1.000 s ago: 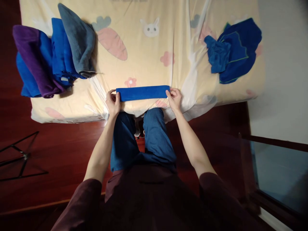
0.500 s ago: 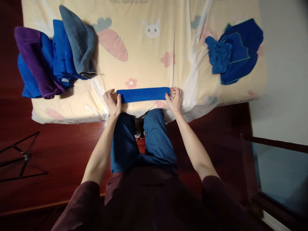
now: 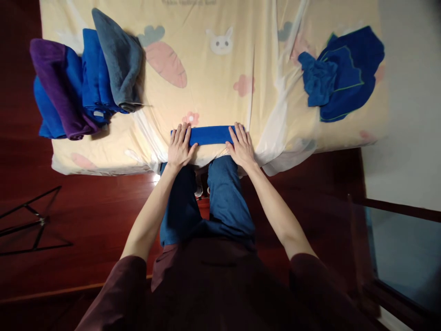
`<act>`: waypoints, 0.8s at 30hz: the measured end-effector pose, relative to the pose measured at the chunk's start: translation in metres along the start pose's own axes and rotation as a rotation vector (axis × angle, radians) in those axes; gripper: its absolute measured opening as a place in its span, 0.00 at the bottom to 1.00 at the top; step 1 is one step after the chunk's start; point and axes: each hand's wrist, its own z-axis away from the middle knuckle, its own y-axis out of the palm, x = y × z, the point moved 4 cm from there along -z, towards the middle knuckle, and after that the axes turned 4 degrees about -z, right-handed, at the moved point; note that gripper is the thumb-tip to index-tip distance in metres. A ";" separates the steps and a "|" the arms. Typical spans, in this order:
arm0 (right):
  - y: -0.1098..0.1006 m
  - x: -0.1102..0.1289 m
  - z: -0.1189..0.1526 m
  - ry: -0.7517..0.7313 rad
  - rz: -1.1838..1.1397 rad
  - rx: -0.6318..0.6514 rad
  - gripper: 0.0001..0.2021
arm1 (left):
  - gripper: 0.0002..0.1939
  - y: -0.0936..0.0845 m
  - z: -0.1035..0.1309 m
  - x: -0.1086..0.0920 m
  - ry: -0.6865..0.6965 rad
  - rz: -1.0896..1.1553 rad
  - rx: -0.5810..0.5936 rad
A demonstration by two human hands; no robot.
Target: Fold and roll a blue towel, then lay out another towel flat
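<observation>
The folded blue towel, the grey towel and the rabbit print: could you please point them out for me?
folded blue towel (image 3: pixel 210 135), head view, bare middle between the hands.
grey towel (image 3: pixel 119 62), head view, middle of its top face.
rabbit print (image 3: pixel 220 44), head view, its face.

Bed (image 3: pixel 213 69) in cartoon-print sheet carrying folded blue towel (image 3: pixel 210 135) at near edge, stacked folded towels (image 3: pixel 89 78) lying left, crumpled blue cloths (image 3: pixel 341 76) lying right

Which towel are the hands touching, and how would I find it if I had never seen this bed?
Start at the yellow bedsheet with the bunny and carrot pictures, then look at its near edge, by the person's knees. There lies the bright blue folded towel, a long thin strip, with the left hand and right hand flat on its ends. The other towels are heaped far off at the sides.
</observation>
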 end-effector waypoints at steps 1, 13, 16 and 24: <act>0.000 -0.006 0.004 0.020 0.000 -0.010 0.32 | 0.42 -0.001 0.003 0.002 0.002 0.000 -0.001; -0.022 -0.054 0.036 0.339 -0.280 -0.456 0.26 | 0.23 -0.027 -0.062 0.057 0.097 -0.082 0.335; -0.025 -0.062 0.031 0.509 -0.558 -0.406 0.24 | 0.15 -0.023 -0.089 0.068 0.072 0.001 0.424; -0.017 -0.051 0.005 0.810 -0.974 -0.186 0.20 | 0.18 -0.005 -0.111 0.076 0.113 0.050 0.588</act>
